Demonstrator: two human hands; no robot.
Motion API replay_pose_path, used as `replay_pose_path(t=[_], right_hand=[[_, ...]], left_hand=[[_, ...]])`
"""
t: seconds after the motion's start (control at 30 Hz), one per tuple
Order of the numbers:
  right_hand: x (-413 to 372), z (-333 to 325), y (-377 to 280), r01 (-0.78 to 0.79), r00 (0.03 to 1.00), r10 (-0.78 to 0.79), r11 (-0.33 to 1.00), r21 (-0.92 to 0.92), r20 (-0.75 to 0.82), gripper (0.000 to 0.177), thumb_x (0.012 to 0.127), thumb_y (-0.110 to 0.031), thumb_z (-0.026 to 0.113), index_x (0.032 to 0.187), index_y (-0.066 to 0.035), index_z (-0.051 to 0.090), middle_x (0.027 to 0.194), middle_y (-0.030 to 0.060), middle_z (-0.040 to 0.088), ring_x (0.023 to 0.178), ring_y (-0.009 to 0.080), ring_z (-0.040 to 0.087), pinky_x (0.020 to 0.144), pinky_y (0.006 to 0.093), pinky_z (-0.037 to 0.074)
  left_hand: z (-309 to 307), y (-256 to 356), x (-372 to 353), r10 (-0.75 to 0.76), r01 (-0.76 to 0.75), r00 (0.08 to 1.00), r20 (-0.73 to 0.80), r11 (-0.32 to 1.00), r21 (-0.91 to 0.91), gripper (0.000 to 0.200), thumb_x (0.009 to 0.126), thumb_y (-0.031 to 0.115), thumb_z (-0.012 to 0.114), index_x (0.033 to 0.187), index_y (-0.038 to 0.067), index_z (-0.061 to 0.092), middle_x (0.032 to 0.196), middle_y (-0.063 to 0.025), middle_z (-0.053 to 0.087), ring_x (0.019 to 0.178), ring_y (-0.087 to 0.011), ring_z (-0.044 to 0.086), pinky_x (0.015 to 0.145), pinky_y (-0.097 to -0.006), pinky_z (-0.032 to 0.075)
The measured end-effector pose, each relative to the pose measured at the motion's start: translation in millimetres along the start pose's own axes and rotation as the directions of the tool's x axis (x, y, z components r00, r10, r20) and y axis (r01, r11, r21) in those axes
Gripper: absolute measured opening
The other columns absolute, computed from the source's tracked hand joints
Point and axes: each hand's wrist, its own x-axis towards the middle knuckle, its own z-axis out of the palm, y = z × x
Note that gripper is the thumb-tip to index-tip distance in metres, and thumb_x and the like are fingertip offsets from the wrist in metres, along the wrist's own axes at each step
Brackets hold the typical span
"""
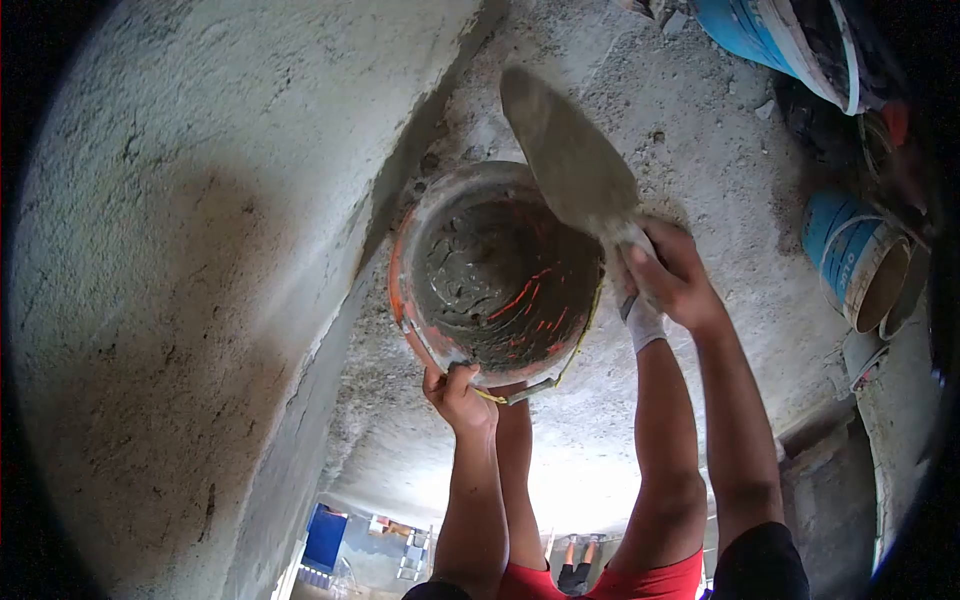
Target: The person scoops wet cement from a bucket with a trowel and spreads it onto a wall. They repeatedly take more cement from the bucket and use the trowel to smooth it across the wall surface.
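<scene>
My left hand [455, 392] grips the near rim of an orange bucket [400, 262], which stands on the concrete floor against the foot of the wall. Wet grey mortar [480, 270] coats the bucket's inside and bottom. My right hand [676, 277] holds the handle of a pointed steel trowel [570, 155]. The mortar-smeared blade points up and away, above the bucket's far right rim. My two legs show between my arms, one foot in a white sock [642, 322] just right of the bucket.
A rough plastered wall [190, 260] fills the left side. Dusty concrete floor [700, 140] spreads to the right. A blue and white pail [856, 258] lies on its side at the right, another blue container [775, 35] at the top right, rubble near it.
</scene>
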Motion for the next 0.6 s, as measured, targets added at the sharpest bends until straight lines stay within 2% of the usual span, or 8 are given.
replay_pose_path(t=[0.07, 0.2, 0.37, 0.4, 0.43, 0.53, 0.57, 0.6], right_hand=[[25, 17, 7, 0.010, 0.997, -0.009, 1.000, 0.013, -0.072, 0.031, 0.103, -0.025, 0.059, 0.121, 0.001, 0.060, 0.080, 0.0020, 0.060, 0.066, 0.0096, 0.057, 0.060, 0.0267, 0.047], [80, 49, 19, 0.016, 0.975, 0.014, 0.991, 0.134, -0.221, 0.034, 0.103, -0.028, 0.061, 0.120, 0.001, 0.060, 0.080, 0.0027, 0.061, 0.065, 0.0097, 0.059, 0.055, 0.0264, 0.047], [138, 77, 47, 0.154, 0.921, -0.087, 0.977, 0.149, -0.380, 0.036, 0.101, -0.028, 0.064, 0.119, 0.002, 0.060, 0.081, 0.0049, 0.060, 0.065, 0.0110, 0.059, 0.057, 0.0294, 0.048], [150, 82, 59, 0.133, 0.884, -0.108, 0.991, 0.024, -0.455, 0.037, 0.098, -0.025, 0.067, 0.118, 0.005, 0.060, 0.085, 0.0140, 0.064, 0.070, 0.0219, 0.065, 0.066, 0.0356, 0.053], [156, 88, 59, 0.130, 0.884, -0.104, 0.991, 0.025, -0.456, 0.037, 0.098, -0.025, 0.067, 0.118, 0.005, 0.060, 0.085, 0.0140, 0.064, 0.070, 0.0219, 0.065, 0.066, 0.0356, 0.053], [171, 117, 49, 0.262, 0.786, -0.363, 0.928, -0.264, -0.500, 0.039, 0.092, -0.019, 0.070, 0.119, 0.007, 0.059, 0.102, 0.0299, 0.066, 0.093, 0.0459, 0.066, 0.083, 0.0437, 0.053], [171, 134, 41, 0.260, 0.788, -0.363, 0.928, -0.267, -0.497, 0.039, 0.092, -0.019, 0.070, 0.119, 0.007, 0.059, 0.102, 0.0299, 0.066, 0.093, 0.0459, 0.066, 0.083, 0.0437, 0.053], [170, 150, 36, 0.261, 0.787, -0.382, 0.918, -0.300, -0.484, 0.038, 0.092, -0.016, 0.070, 0.121, 0.006, 0.059, 0.099, 0.0247, 0.067, 0.089, 0.0359, 0.066, 0.082, 0.0399, 0.052]], left_hand=[[-13, -7, 2, -0.094, 0.094, 0.996, -0.004, 0.988, 0.121, 0.094, 0.065, -0.008, 0.052, 0.156, 0.012, 0.041, 0.139, -0.0080, 0.056, 0.121, -0.0256, 0.055, 0.108, -0.0386, 0.042], [-18, -14, 5, -0.080, 0.076, 0.996, 0.041, 0.992, 0.099, 0.087, 0.065, -0.008, 0.053, 0.151, 0.008, 0.047, 0.135, -0.0086, 0.058, 0.118, -0.0260, 0.057, 0.106, -0.0392, 0.044], [-22, -20, 6, -0.135, 0.142, 0.989, -0.067, 0.984, 0.110, 0.073, 0.063, -0.008, 0.056, 0.135, 0.002, 0.058, 0.122, -0.0080, 0.063, 0.107, -0.0262, 0.063, 0.098, -0.0416, 0.052], [-26, -22, 6, -0.136, 0.143, 0.988, -0.068, 0.983, 0.115, 0.073, 0.063, -0.008, 0.056, 0.135, 0.002, 0.058, 0.122, -0.0080, 0.063, 0.107, -0.0262, 0.063, 0.098, -0.0416, 0.052], [-30, -26, 6, -0.135, 0.144, 0.988, -0.076, 0.981, 0.132, 0.071, 0.062, -0.008, 0.057, 0.133, 0.003, 0.060, 0.121, -0.0076, 0.063, 0.106, -0.0260, 0.063, 0.096, -0.0417, 0.052], [-21, -27, 1, -0.133, 0.151, 0.980, -0.145, 0.981, 0.125, 0.060, 0.064, -0.009, 0.058, 0.122, 0.002, 0.065, 0.112, -0.0058, 0.065, 0.100, -0.0231, 0.064, 0.092, -0.0377, 0.052], [-17, -27, -1, -0.136, 0.161, 0.969, -0.205, 0.981, 0.107, 0.050, 0.065, -0.010, 0.059, 0.114, 0.000, 0.068, 0.105, -0.0045, 0.067, 0.094, -0.0204, 0.064, 0.088, -0.0338, 0.052], [-18, -28, -2, -0.141, 0.165, 0.969, -0.205, 0.980, 0.107, 0.050, 0.065, -0.010, 0.059, 0.114, 0.000, 0.068, 0.105, -0.0045, 0.067, 0.094, -0.0204, 0.064, 0.088, -0.0338, 0.052]])
